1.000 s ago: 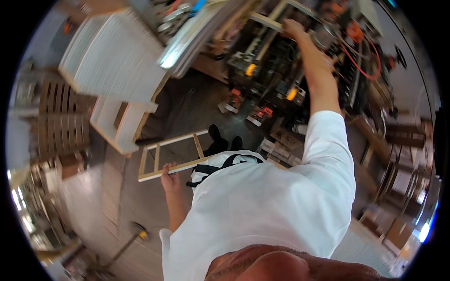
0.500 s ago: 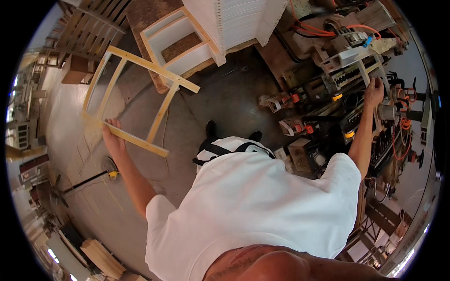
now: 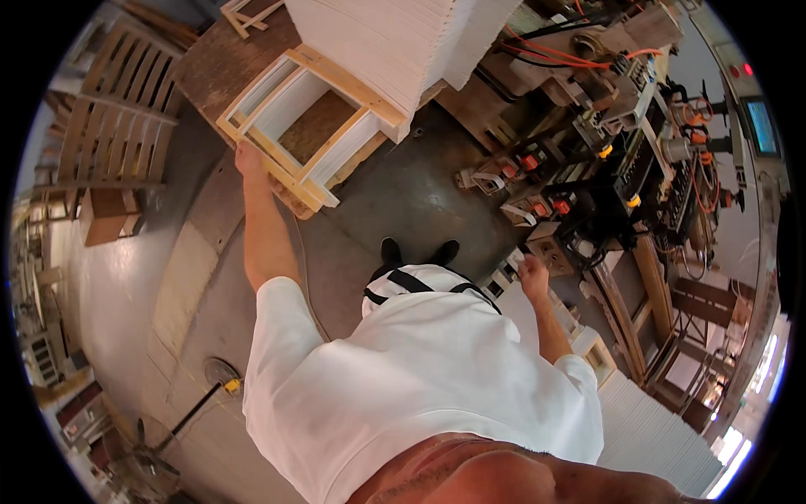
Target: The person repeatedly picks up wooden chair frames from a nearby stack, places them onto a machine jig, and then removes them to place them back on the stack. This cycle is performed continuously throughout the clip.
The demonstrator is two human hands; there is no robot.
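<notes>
A pale wooden frame with crossbars [image 3: 290,172] lies on a stack of white-edged frames [image 3: 342,143] on the brown-topped table. My left hand [image 3: 249,160] is closed round the near left corner of this wooden frame, arm stretched forward. My right hand [image 3: 531,275] is low at my right side, fingers curled, beside a white surface and light wooden pieces. What it grips, if anything, cannot be made out.
Tall white stacked pieces [image 3: 378,50] stand behind the frames. A machine with orange hoses and clamps [image 3: 638,168] fills the right, with a lit screen [image 3: 761,126]. More stacked white pieces [image 3: 646,428] sit at lower right. A slatted pallet [image 3: 122,105] leans far left.
The wooden frame in my left hand has moved from mid-air onto the stack. My right hand has come away from the machine and down toward my side. My view has turned rightward.
</notes>
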